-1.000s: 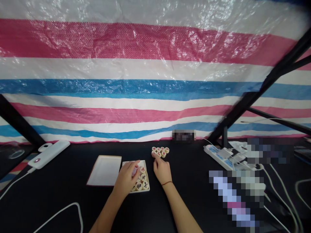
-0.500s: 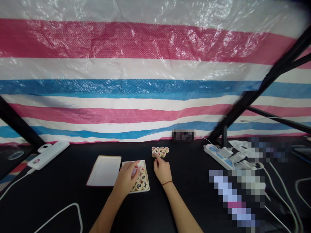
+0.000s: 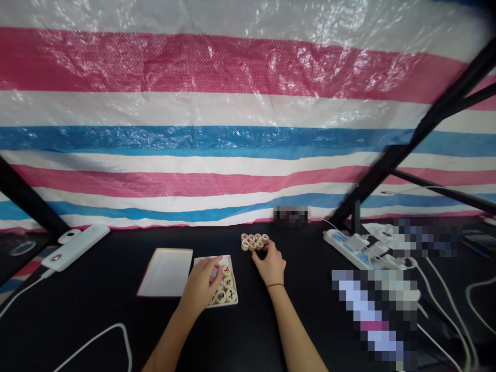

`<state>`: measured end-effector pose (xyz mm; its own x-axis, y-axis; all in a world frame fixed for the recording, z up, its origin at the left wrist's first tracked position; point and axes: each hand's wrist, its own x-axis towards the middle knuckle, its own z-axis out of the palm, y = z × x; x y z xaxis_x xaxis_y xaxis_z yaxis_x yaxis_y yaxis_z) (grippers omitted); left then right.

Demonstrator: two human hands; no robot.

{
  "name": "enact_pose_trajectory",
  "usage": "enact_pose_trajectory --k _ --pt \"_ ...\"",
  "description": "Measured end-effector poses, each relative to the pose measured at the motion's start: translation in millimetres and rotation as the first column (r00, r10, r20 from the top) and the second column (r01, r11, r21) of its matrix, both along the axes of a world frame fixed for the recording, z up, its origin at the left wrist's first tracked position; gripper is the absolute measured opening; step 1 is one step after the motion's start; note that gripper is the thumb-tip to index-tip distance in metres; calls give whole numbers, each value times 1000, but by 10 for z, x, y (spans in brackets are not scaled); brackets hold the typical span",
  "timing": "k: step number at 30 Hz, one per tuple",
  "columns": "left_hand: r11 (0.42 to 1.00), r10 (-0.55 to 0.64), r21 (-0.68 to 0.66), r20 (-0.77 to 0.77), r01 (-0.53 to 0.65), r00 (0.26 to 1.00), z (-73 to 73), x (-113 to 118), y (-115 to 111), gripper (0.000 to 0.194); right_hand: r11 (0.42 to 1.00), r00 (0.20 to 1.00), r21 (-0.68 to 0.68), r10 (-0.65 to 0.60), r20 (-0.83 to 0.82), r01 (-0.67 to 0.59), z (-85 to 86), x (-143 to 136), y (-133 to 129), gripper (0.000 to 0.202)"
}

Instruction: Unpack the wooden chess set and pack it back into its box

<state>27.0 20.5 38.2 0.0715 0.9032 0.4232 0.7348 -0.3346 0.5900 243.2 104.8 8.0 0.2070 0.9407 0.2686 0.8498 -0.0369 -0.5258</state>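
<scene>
A white box (image 3: 235, 289) holds several round cream pieces (image 3: 220, 296) with black characters and a red-marked one. My left hand (image 3: 202, 279) rests over the box's left part, thumb and fingers apart; what lies beneath the palm is hidden. Farther back on the black table, several round pieces with red characters (image 3: 252, 245) sit packed in two rows. My right hand (image 3: 270, 262) is at their right front corner, its thumb and fingers spread around the edge of the group, touching or nearly touching the pieces.
Left of the box lies an open white lid (image 3: 166, 273). A white device (image 3: 81, 248) with a cable is at the far left. On the right are a power strip (image 3: 344, 249), cables and blurred items. Striped sheeting (image 3: 217, 181) hangs behind the table (image 3: 127, 279).
My right hand has moved right, from the front left of the red-marked pieces to their right side, and its fingers have spread. My left hand has stayed over the box.
</scene>
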Motion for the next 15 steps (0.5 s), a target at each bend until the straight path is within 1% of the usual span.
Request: enact_pose_trajectory --k 4,7,12,15 --pt "1000 -3 1 10 3 1000 -2 -2 -2 26 999 1000 -31 -16 26 16 51 -57 4 47" --pt "1000 -7 -11 3 7 1000 8 0 -5 26 999 1000 -40 -16 16 16 62 -54 2 44" --pt "1000 -13 -14 0 13 1000 5 -4 5 26 999 999 -40 -3 -44 1 22 -6 20 38" --pt "1000 13 -9 -38 -14 999 -8 -29 11 27 1000 996 4 -10 -86 10 -6 17 16 36"
